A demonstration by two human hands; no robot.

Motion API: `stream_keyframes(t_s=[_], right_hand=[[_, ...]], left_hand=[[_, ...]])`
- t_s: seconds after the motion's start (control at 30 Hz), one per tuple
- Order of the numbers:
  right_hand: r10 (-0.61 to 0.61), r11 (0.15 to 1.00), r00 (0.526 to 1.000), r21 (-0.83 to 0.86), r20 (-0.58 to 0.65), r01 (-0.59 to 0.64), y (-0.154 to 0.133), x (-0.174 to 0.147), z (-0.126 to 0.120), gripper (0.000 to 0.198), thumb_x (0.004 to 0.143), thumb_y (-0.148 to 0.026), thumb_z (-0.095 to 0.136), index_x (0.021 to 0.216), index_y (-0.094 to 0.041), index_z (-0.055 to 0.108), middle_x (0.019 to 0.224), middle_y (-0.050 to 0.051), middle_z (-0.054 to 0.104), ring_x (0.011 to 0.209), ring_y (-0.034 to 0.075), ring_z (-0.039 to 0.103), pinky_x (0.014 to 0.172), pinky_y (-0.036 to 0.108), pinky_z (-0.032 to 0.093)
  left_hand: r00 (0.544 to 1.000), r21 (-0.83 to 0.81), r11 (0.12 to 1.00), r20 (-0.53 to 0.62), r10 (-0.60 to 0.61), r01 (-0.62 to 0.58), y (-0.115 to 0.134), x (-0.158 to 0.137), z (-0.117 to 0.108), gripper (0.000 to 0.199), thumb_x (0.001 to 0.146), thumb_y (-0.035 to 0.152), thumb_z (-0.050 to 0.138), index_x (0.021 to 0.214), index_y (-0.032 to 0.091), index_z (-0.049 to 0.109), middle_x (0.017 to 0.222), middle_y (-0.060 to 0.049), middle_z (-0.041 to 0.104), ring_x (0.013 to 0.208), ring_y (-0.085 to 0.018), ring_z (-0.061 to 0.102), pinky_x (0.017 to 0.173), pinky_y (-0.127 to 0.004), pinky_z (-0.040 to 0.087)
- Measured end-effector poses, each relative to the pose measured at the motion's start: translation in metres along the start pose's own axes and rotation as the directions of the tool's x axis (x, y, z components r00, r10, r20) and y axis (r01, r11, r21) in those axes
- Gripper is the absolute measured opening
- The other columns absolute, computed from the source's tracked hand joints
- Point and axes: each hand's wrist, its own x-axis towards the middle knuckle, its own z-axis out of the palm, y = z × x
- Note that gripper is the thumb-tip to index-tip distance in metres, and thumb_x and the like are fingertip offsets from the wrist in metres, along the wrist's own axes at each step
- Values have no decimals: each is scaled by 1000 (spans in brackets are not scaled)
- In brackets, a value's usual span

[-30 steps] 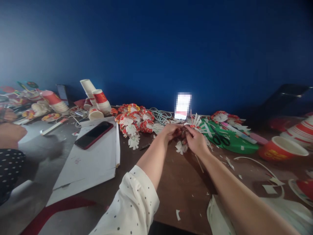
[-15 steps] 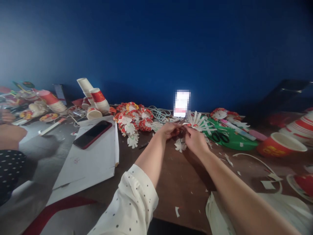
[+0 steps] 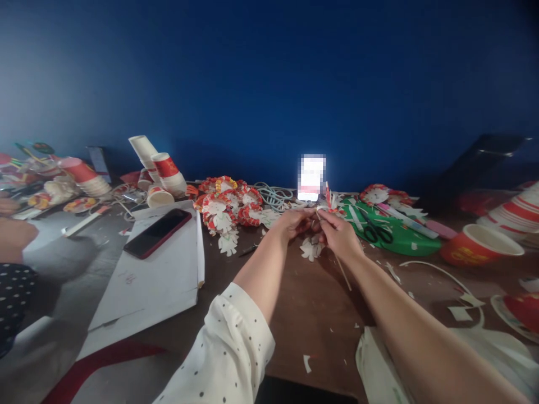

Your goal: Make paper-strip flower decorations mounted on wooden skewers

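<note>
My left hand (image 3: 297, 223) and my right hand (image 3: 338, 234) meet over the table, fingertips pinched together. Between them is a paper cup cut into strips (image 3: 331, 200), red and white, its strips standing up behind the right fingers. One thin strip (image 3: 344, 274) sticks out below my right hand. The fingers hide most of the piece. Just under the hands lies a white cut-out paper shape (image 3: 311, 248). Black-handled scissors (image 3: 378, 231) rest on a green sheet (image 3: 415, 242) to the right of my right hand.
A lit phone (image 3: 310, 178) stands against the wall. Left of the hands are a heap of red-and-white paper pieces (image 3: 227, 202), a dark phone (image 3: 158, 233) on a white box (image 3: 143, 294), and paper cups (image 3: 168, 174). A red cup (image 3: 482, 245) stands right. At far left shows another person's arm (image 3: 14, 230).
The fanned strips by my right hand have turned and now look narrower, with one strip pointing down below the hand. The scissors show more fully. Both hands stay together in nearly the same place.
</note>
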Motion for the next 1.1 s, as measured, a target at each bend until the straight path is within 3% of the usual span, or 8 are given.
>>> stream_keyframes(t_s=[0.13,0.4,0.5,0.57,0.7,0.83,0.97,1.1], right_hand=[[-20,1000,1000,8,-12,20,-3,-1,0,51,83,-32,54,130,-17,69,70,3,72,45,17,59,46,32,51],[-29,999,999,-45,-17,28,-8,-3,-1,55,86,-35,52,135,-14,65,55,0,63,47,20,61,52,35,55],[-24,998,999,-51,-25,23,-5,-2,-1,55,86,-34,51,136,-14,64,66,3,69,48,20,62,54,37,56],[-42,997,998,-71,-40,39,-5,-2,0,53,87,-34,50,134,-15,65,83,8,75,50,18,64,56,37,57],[-116,986,988,-133,-99,102,-4,-2,2,50,86,-30,51,131,-15,68,109,12,76,65,19,70,70,37,60],[-126,983,986,-148,-112,109,-1,0,3,49,86,-31,52,130,-15,68,113,12,75,80,24,74,78,41,61],[-245,938,958,-285,-147,196,5,1,4,45,86,-28,51,124,-15,72,114,14,74,106,29,69,99,48,53],[-322,881,929,-416,-183,224,9,0,8,47,86,-26,51,126,-12,71,112,19,72,108,31,67,104,51,49]], left_hand=[[1000,11,1000,-29,-1,2,1,-4,4,4,84,12,72,82,11,68,67,0,61,53,-6,54,53,-15,45],[999,-29,999,-35,34,-35,3,-10,12,11,89,9,65,78,10,67,64,-1,61,57,-6,56,60,-17,49],[998,-28,998,-25,55,-56,2,-9,14,11,88,9,66,78,9,67,62,0,61,57,-7,57,60,-18,49],[996,-18,996,-22,82,-82,0,-8,15,9,86,11,69,78,10,67,61,0,60,57,-7,57,60,-18,49],[993,10,994,-34,113,-112,-1,-6,16,12,80,16,78,75,10,68,61,0,62,55,-7,57,60,-19,48],[992,17,993,-39,119,-119,-1,-6,17,16,80,18,78,72,10,67,60,0,61,54,-6,55,58,-18,46],[991,22,992,-47,124,-124,0,-5,18,20,76,18,82,69,11,65,59,0,60,53,-6,54,58,-18,46],[989,21,992,-80,128,-127,1,-4,19,15,77,12,80,70,10,67,58,0,60,52,-7,54,58,-20,48]])
